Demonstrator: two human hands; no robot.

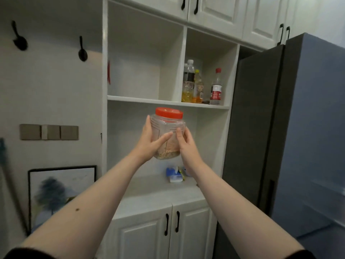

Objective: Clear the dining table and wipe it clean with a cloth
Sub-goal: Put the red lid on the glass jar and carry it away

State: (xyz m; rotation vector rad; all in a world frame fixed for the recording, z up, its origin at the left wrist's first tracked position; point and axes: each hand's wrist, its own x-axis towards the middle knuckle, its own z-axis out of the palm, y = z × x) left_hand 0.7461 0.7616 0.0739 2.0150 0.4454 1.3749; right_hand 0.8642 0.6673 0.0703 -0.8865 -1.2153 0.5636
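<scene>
At centre of frame, left hand [149,141] & right hand [186,144] grip a clear jar [168,131] w/ red lid [169,112], 1 hand each side, raised before the white shelf [141,99]; 3 bottles [200,85] stand upper right.

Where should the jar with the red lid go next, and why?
Probably forward onto the counter shelf just below it. Both the left hand and right hand hold the jar in the air before that open space, which has bare room beside the blue packet.
</scene>
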